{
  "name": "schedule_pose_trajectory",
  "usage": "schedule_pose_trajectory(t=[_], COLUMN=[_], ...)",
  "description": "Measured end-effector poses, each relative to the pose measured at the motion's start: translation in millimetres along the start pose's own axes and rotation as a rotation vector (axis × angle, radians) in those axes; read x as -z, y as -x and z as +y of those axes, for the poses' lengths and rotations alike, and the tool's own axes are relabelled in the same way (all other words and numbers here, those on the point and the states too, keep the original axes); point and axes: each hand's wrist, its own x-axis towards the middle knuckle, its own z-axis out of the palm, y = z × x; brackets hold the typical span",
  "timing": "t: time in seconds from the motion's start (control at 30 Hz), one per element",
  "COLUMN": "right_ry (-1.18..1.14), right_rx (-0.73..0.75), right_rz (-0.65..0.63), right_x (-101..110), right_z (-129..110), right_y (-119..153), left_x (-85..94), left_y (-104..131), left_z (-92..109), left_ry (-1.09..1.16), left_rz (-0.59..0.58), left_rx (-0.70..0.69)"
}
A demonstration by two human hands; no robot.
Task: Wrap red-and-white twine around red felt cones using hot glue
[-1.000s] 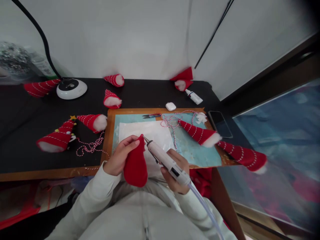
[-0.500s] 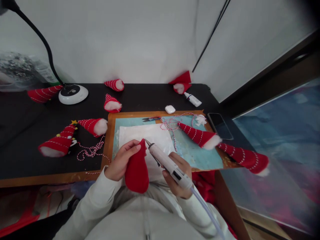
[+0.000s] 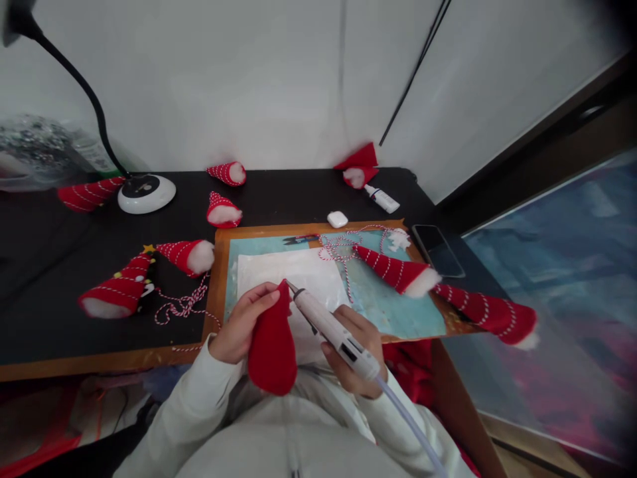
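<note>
One red felt piece (image 3: 272, 352) is pinched in the left hand (image 3: 243, 324); the right hand (image 3: 365, 332) grips a white pen-shaped tool (image 3: 328, 324).

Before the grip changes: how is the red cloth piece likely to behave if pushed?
The red cloth piece probably gives but has some body, as its rounded end extends from the left hand without folding. That end may swing when pushed, since the grip is near the narrow top. Its matte surface suggests little slip.
</note>
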Motion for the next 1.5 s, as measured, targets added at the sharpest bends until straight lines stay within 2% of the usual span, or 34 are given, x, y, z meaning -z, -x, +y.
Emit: schedule_pose_trajectory(t=[0.13,0.23,0.3,0.37,0.43,0.5,0.57,0.67,0.8,1.0,1.17,1.27,1.37,1.5], right_ry=[0.046,-0.001,-0.079,-0.164,-0.208,-0.189,-0.133,-0.068,-0.035,-0.023,-0.03,-0.026,-0.019,-0.035], right_rx=[0.054,0.041,-0.005,-0.054,-0.083,-0.089,-0.085,-0.062,-0.039,-0.038,-0.021,-0.017,-0.022,-0.036], right_rz=[-0.019,-0.002,0.036,0.08,0.097,0.084,0.064,0.052,0.031,0.004,0.008,0.018,0.015,0.007], right_x=[0.5,5.0,8.7,11.4,11.9,9.6,5.2,-2.4,-7.4,-6.5,-6.5,-6.3,-5.1,-4.0], right_z=[-2.1,-2.9,-3.3,-4.3,-5.9,-7.8,-9.7,-12.1,-13.7,-12.6,-11.6,-10.4,-9.2,-7.8], right_y=[-1.5,0.6,3.1,5.6,8.0,10.0,11.2,10.7,7.0,5.3,5.5,6.5,7.9,9.2], left_x=[-0.2,0.1,2.3,7.4,14.8,22.4,27.5,29.4,27.2,26.3,23.8,22.3,21.2,19.2], left_y=[1.0,3.1,4.2,4.6,4.4,4.1,4.2,4.9,6.0,5.4,5.2,5.7,5.8,5.1], left_z=[2.1,5.2,8.3,11.9,15.0,16.7,16.6,14.2,10.3,6.3,5.7,6.3,7.0,8.9], left_ry=[-0.026,-0.137,-0.323,-0.584,-0.844,-1.025,-1.12,-1.181,-1.184,-1.152,-1.085,-1.132,-1.194,-1.3], left_rz=[0.039,0.099,0.203,0.335,0.41,0.418,0.409,0.413,0.435,0.363,0.39,0.37,0.361,0.399], left_rx=[-0.028,-0.12,-0.318,-0.631,-0.916,-1.073,-1.146,-1.173,-1.135,-1.109,-1.064,-1.055,-1.101,-1.278])
